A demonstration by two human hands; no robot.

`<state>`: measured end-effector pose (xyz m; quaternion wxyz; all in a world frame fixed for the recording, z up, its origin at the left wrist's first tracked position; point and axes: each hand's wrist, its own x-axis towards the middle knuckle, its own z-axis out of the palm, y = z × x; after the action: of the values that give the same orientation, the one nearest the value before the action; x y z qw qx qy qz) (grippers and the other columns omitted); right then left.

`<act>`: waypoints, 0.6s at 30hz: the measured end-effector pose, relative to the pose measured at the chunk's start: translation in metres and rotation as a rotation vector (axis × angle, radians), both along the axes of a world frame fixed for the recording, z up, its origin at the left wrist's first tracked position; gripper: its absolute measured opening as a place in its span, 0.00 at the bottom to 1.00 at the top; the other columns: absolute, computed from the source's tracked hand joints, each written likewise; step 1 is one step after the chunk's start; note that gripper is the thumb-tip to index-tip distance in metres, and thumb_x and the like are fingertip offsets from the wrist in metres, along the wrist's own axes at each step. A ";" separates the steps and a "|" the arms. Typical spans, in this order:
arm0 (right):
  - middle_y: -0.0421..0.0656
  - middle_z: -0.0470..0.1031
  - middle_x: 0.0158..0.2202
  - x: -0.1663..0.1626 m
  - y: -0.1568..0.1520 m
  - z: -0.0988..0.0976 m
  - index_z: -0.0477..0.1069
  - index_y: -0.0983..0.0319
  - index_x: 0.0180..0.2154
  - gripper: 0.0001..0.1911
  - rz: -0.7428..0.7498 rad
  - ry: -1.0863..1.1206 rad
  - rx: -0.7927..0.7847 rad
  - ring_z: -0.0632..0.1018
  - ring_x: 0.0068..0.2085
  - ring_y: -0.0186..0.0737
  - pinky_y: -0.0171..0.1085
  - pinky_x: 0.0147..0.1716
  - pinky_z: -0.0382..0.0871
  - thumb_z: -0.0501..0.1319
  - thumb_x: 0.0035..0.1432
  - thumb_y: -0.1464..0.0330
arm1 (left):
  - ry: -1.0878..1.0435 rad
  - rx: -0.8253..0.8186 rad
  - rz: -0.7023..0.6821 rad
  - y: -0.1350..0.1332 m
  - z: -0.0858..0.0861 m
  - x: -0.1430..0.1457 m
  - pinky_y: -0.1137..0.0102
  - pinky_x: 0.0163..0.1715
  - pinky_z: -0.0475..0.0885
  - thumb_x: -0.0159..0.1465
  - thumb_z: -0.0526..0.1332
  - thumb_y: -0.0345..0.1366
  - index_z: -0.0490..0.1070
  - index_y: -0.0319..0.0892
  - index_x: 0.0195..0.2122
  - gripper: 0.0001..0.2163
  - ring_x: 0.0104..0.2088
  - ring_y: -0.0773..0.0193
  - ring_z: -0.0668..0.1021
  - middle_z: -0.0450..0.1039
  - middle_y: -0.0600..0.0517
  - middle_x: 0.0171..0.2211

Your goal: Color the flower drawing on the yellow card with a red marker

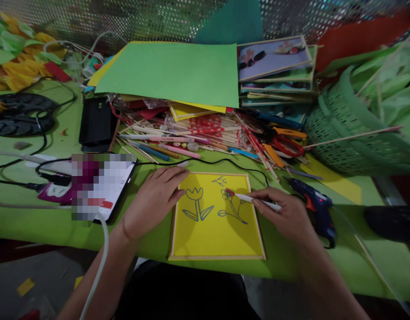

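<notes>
A yellow card (218, 231) with a thin wooden border lies on the green table, with blue-outlined flowers drawn on it. My left hand (154, 200) rests flat on the card's upper left corner, fingers stretched out and together. My right hand (286, 213) pinches a white pen (254, 199) with a red tip; the tip touches the right-hand flower drawing. A phone (106, 189) with a lit screen lies just left of my left hand.
Behind the card lies a heap of sticks and pencils (198, 133), orange-handled pliers (284, 142), green paper sheets (174, 71) and stacked framed cards (274, 71). A blue glue gun (316, 206) sits right of my right hand. A green basket (351, 133) stands at the right; cables run along the left.
</notes>
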<state>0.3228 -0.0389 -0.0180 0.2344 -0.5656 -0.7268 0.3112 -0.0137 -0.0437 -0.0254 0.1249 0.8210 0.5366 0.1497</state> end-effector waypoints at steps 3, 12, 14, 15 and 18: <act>0.43 0.84 0.36 -0.001 0.000 0.002 0.82 0.57 0.38 0.08 -0.004 0.000 0.005 0.82 0.37 0.45 0.40 0.36 0.73 0.64 0.62 0.64 | 0.005 0.003 -0.004 0.000 0.001 0.000 0.50 0.64 0.67 0.71 0.60 0.34 0.69 0.40 0.62 0.19 0.62 0.49 0.71 0.70 0.45 0.64; 0.43 0.84 0.36 -0.001 -0.001 0.003 0.82 0.58 0.39 0.09 0.017 0.003 0.005 0.82 0.36 0.43 0.39 0.35 0.72 0.63 0.63 0.64 | -0.004 -0.003 0.002 0.000 0.000 0.000 0.50 0.64 0.67 0.71 0.60 0.35 0.70 0.41 0.62 0.19 0.63 0.49 0.71 0.70 0.45 0.64; 0.43 0.84 0.36 0.000 -0.001 0.002 0.82 0.58 0.39 0.08 0.022 0.001 0.014 0.82 0.36 0.43 0.39 0.36 0.72 0.63 0.63 0.65 | -0.001 -0.002 0.003 0.000 -0.001 0.000 0.50 0.64 0.67 0.71 0.60 0.35 0.69 0.41 0.63 0.19 0.63 0.49 0.71 0.70 0.45 0.65; 0.43 0.84 0.36 0.000 0.000 0.002 0.81 0.58 0.39 0.08 0.023 -0.001 0.016 0.82 0.36 0.43 0.39 0.36 0.72 0.63 0.63 0.65 | 0.003 0.000 0.003 0.000 -0.001 0.000 0.50 0.64 0.67 0.71 0.60 0.35 0.69 0.41 0.63 0.19 0.63 0.49 0.71 0.70 0.45 0.65; 0.43 0.84 0.37 0.000 0.000 0.000 0.81 0.58 0.39 0.08 0.017 -0.008 0.017 0.82 0.37 0.44 0.39 0.37 0.73 0.63 0.63 0.65 | 0.012 0.005 -0.003 0.000 0.000 0.000 0.50 0.64 0.67 0.71 0.60 0.34 0.69 0.40 0.62 0.19 0.62 0.49 0.71 0.70 0.45 0.65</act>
<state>0.3232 -0.0389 -0.0181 0.2338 -0.5586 -0.7352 0.3045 -0.0137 -0.0437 -0.0257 0.1199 0.8230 0.5356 0.1461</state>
